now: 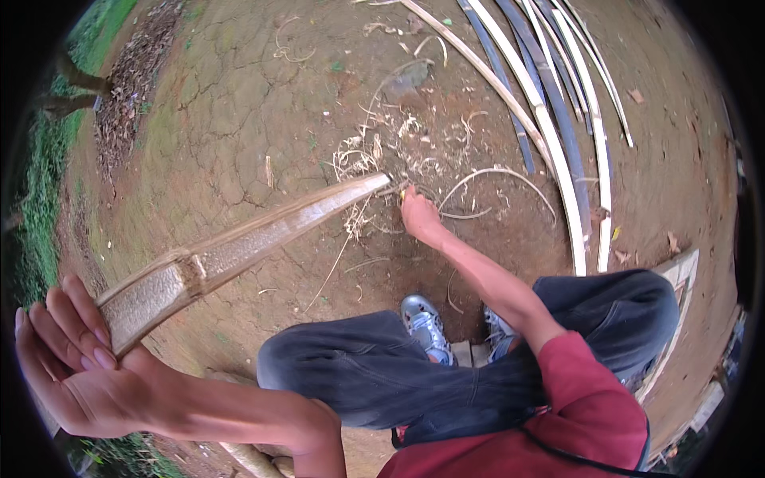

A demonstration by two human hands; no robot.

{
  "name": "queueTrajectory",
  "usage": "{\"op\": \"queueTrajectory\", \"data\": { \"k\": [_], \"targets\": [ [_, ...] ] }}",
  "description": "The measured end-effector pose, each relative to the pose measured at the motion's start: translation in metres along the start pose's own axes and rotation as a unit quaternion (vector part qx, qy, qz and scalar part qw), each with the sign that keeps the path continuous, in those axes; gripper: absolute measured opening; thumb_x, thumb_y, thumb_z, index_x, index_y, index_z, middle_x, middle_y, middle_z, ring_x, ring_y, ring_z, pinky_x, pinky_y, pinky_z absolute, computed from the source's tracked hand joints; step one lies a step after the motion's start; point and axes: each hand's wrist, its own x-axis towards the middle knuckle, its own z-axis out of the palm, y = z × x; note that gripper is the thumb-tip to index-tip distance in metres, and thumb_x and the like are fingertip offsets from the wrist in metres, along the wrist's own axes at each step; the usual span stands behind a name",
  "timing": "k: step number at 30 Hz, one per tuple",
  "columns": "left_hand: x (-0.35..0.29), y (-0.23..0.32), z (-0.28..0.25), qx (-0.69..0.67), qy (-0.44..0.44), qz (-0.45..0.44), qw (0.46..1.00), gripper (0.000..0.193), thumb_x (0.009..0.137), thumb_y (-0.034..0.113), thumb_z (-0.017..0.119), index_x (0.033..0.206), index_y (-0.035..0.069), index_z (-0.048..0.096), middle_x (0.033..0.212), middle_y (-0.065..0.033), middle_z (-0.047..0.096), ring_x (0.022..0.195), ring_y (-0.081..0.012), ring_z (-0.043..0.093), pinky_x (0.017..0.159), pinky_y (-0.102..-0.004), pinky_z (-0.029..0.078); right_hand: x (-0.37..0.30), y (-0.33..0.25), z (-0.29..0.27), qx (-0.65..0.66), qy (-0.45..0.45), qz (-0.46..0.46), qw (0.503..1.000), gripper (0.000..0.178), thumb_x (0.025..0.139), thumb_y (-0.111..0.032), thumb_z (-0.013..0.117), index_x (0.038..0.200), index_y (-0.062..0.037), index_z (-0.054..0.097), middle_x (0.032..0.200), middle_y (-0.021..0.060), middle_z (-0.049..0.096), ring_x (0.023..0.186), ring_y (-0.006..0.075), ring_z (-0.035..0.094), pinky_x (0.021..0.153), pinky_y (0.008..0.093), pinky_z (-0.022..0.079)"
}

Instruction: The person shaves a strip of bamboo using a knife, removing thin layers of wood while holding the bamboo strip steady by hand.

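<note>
A long split bamboo piece [247,243] slants across the view, its pale hollow inner side and a node showing. Its broad end lies against the palm and fingers of my left hand [92,382], at the lower left. The narrow tip reaches away toward the middle. Just right of that tip, my right hand [421,215] is closed in a fist, low over the ground. A bit of yellow shows at its fingers, but the thing in its grip is mostly hidden.
Curled bamboo shavings [358,159] litter the cracked dirt around the tip. Several long bamboo strips [550,135], pale and dark, lie at the upper right. My bent knees and sneakers [429,331] are below. A wooden board [673,319] lies at the right; grass [48,191] borders the left.
</note>
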Motion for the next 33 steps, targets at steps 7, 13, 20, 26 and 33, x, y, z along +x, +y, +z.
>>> {"op": "queueTrajectory", "data": {
  "k": [7,13,20,26,33],
  "targets": [
    [-0.004,-0.008,0.018,0.148,0.172,0.051,0.973,0.024,0.094,0.009,0.037,0.071,0.006,0.037,0.060,-0.0009,0.020,0.051,-0.0101,0.020,0.066,-0.0235,0.049,0.008,0.028,-0.022,0.260,-0.215,-0.004,0.941,0.024,0.096,-0.023,0.045,0.111,-0.0040,0.047,0.079,0.0153,0.061,0.060,0.0243,0.061,0.052,0.0385,0.049],
    [0.002,-0.007,-0.013,0.055,-0.012,0.032,0.998,0.024,0.095,0.011,0.038,0.073,0.003,0.042,0.062,-0.0012,0.024,0.052,-0.0096,0.029,0.074,-0.0272,0.053,0.005,0.041,-0.032,0.208,0.024,-0.132,0.969,0.026,0.098,-0.024,0.045,0.103,0.0017,0.047,0.069,0.0116,0.058,0.047,0.0174,0.054,0.039,0.0321,0.044],
    [0.004,0.000,-0.021,-0.049,-0.063,0.005,0.997,0.024,0.093,0.012,0.043,0.087,-0.009,0.051,0.067,-0.0083,0.034,0.061,-0.0176,0.048,0.089,-0.0422,0.056,-0.015,0.013,0.004,-0.032,0.027,0.026,0.999,0.019,0.094,-0.014,0.044,0.102,0.0028,0.046,0.082,0.0250,0.067,0.083,0.0379,0.067,0.069,0.0508,0.053],
    [0.000,-0.003,-0.017,0.024,0.009,0.034,0.999,0.024,0.092,0.013,0.044,0.086,-0.008,0.051,0.064,-0.0065,0.031,0.057,-0.0153,0.042,0.086,-0.0384,0.056,0.017,0.052,-0.003,0.184,-0.156,-0.072,0.968,0.027,0.095,-0.024,0.045,0.111,-0.0023,0.044,0.078,0.0180,0.064,0.057,0.0373,0.061,0.054,0.0454,0.051],
    [-0.004,-0.010,0.000,0.067,0.123,0.048,0.989,0.021,0.092,0.009,0.040,0.078,-0.003,0.049,0.060,-0.0013,0.023,0.050,-0.0095,0.027,0.075,-0.0277,0.052,0.003,0.029,-0.058,0.157,0.047,-0.264,0.951,0.022,0.099,-0.025,0.040,0.103,-0.0041,0.044,0.069,0.0123,0.059,0.044,0.0175,0.051,0.034,0.0302,0.038]
  ]
}}
